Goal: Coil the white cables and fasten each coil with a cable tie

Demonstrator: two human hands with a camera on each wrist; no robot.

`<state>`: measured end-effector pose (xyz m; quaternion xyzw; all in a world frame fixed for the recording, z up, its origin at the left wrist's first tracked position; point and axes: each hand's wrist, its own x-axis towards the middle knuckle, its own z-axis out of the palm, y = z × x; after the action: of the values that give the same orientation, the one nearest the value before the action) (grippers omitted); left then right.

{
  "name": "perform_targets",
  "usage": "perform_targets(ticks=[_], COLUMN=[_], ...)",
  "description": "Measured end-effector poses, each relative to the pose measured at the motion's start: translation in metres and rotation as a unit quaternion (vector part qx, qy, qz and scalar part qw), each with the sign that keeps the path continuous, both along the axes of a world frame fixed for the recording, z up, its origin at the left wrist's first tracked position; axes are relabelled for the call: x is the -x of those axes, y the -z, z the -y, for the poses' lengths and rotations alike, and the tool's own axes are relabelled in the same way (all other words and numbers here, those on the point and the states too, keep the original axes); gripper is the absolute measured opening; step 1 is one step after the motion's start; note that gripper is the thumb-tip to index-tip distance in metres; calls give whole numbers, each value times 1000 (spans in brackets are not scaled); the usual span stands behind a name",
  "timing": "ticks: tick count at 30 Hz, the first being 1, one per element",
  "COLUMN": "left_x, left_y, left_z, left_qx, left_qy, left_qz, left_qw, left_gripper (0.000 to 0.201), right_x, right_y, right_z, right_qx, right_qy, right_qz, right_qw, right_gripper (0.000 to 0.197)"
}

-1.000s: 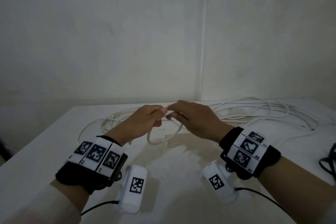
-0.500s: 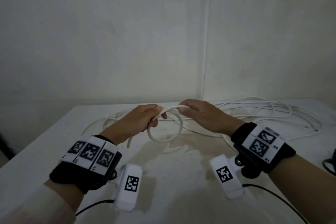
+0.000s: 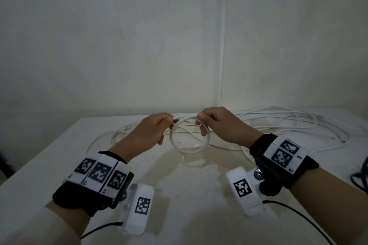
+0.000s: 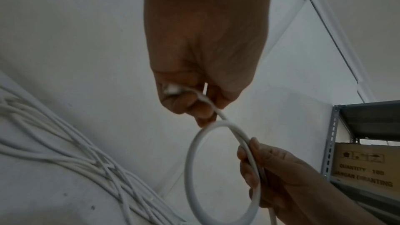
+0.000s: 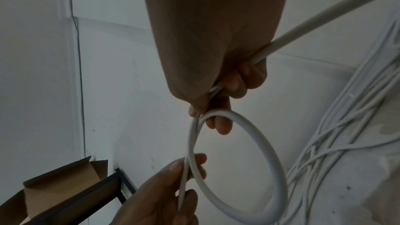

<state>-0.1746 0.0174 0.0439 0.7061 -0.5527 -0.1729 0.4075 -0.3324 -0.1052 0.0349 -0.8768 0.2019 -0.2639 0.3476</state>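
Note:
A single loop of white cable (image 3: 188, 151) hangs between my two hands above the table. My left hand (image 3: 171, 123) pinches the loop's top left between thumb and fingers, with the cable end (image 4: 173, 89) tucked in the fist. My right hand (image 3: 200, 121) grips the top right, and the cable runs on past it (image 5: 324, 11) toward the loose pile. The left wrist view shows the loop (image 4: 190, 168) with my left hand (image 4: 201, 109) above it. In the right wrist view my right hand (image 5: 213, 107) holds the ring (image 5: 272, 160).
A tangle of loose white cables (image 3: 278, 123) sprawls over the back of the white table (image 3: 179, 201), against the wall corner. A dark cable (image 3: 360, 177) lies at the right edge. A metal shelf with a cardboard box (image 4: 365, 167) stands beside the table.
My hands, first touching, have drawn apart and risen a little. The cable between them has opened into a rounder, wider loop.

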Motion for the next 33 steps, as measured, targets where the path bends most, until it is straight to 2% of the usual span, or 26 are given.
perform_targets(ticks=[3,6,11,15,17,20,23,26,30,31,32,33], left_x=[-6,-7,-2,11,17,23,20,14,10,7,5,5], left_y=[1,-2,5,7,7,10,16,20,21,22,23,23], left_z=[-3,-8,-4,-2,0,5,10,13,14,14,13,12], left_qx=[-22,-31,33,65,86,86,112,181,191,201,203,190], left_qy=[-18,24,45,69,66,38,-17,-88,-131,-109,-77,-42], left_qz=[-49,-121,-142,-224,-239,-204,-85,-3,189,185,134,49], left_qw=[998,992,988,970,965,974,990,980,954,956,967,980], left_gripper=[28,21,11,17,24,29,20,28,36,31,27,22], right_x=[4,6,6,7,8,10,11,7,4,5,6,6], right_y=[3,6,3,0,1,1,1,-2,-2,0,2,4], right_z=[2,5,1,-1,-2,-5,-9,-16,-13,-12,-11,-10], right_qx=[-17,-33,-69,-78,-82,-84,-93,-98,-122,-128,-132,-134], right_qy=[16,33,44,38,37,31,14,-9,-13,-12,-11,-8], right_qz=[1,12,50,68,72,71,68,60,65,65,64,63], right_qw=[1000,999,995,994,993,993,993,993,990,990,989,989], right_gripper=[37,34,32,32,32,31,30,31,31,31,30,30])
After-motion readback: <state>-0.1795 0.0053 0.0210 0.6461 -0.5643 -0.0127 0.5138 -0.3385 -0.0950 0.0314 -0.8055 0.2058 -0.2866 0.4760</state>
